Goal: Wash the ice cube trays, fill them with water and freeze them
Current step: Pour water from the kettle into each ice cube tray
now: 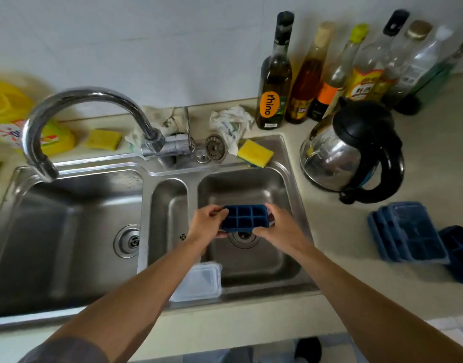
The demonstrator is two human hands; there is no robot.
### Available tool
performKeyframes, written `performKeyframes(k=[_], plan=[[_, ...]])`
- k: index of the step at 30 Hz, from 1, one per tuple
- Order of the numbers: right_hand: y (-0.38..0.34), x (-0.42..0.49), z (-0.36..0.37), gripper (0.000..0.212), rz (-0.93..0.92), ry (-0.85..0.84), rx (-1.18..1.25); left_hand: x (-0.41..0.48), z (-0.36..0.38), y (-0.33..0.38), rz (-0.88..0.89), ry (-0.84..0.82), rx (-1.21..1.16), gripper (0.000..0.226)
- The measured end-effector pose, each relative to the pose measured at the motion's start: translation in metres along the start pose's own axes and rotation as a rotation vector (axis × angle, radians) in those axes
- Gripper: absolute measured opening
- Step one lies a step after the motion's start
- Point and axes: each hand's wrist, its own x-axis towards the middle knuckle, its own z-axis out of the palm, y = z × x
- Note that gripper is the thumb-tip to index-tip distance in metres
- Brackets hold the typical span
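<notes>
One blue ice cube tray (244, 217) is held level over the right basin (251, 184) of a three-basin steel sink, above its drain. The open side faces up, showing six cells in two rows of three, and the long axis runs left to right. The left grip (206, 225) pinches the tray's left short end and the right grip (276, 224) pinches the right short end, fingers curled round the edges. On the bench to the right lies a fanned stack of blue trays (408, 231), perhaps three, the count blurred, and beside it one more tray (459, 252) cut off by the frame edge. A clear plastic lid (201, 282) on the sink's near rim is partly hidden by the left forearm. One kettle (353, 150) stands behind the stack.
</notes>
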Motion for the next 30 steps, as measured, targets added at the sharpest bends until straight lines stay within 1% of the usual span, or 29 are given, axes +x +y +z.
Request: performKeyframes(k=[3,6,10,13,17,20,23,24,27,30], plan=[[0.01,0.015,0.012,0.051,0.127,-0.028,0.144,0.02,0.004,-0.015,-0.078,-0.066,0.084,0.023],[0.023,0.027,0.021,0.042,0.223,-0.022,0.211,0.039,0.012,-0.028,-0.144,-0.079,0.137,0.025],[0.039,0.043,0.036,0.036,0.314,-0.055,0.183,0.063,0.022,-0.042,-0.265,-0.045,0.056,0.029],[0.047,0.053,0.045,0.031,0.339,-0.059,0.2,0.078,0.027,-0.051,-0.342,-0.031,0.019,0.028],[0.052,0.063,0.051,0.043,0.331,-0.021,0.203,0.09,0.033,-0.058,-0.409,-0.059,0.097,0.031],[0.06,0.067,0.053,0.038,0.337,0.0,0.241,0.093,0.038,-0.06,-0.421,-0.077,0.137,0.034],[0.06,0.062,0.052,0.044,0.328,-0.008,0.283,0.089,0.041,-0.057,-0.433,-0.074,0.175,0.03],[0.059,0.059,0.05,0.042,0.328,-0.007,0.296,0.087,0.041,-0.055,-0.437,-0.07,0.179,0.029],[0.051,0.049,0.042,0.022,0.315,0.052,0.303,0.08,0.039,-0.051,-0.392,-0.07,0.246,0.03],[0.04,0.03,0.023,0.037,0.258,0.142,0.288,0.068,0.034,-0.044,-0.27,-0.035,0.279,0.025]])
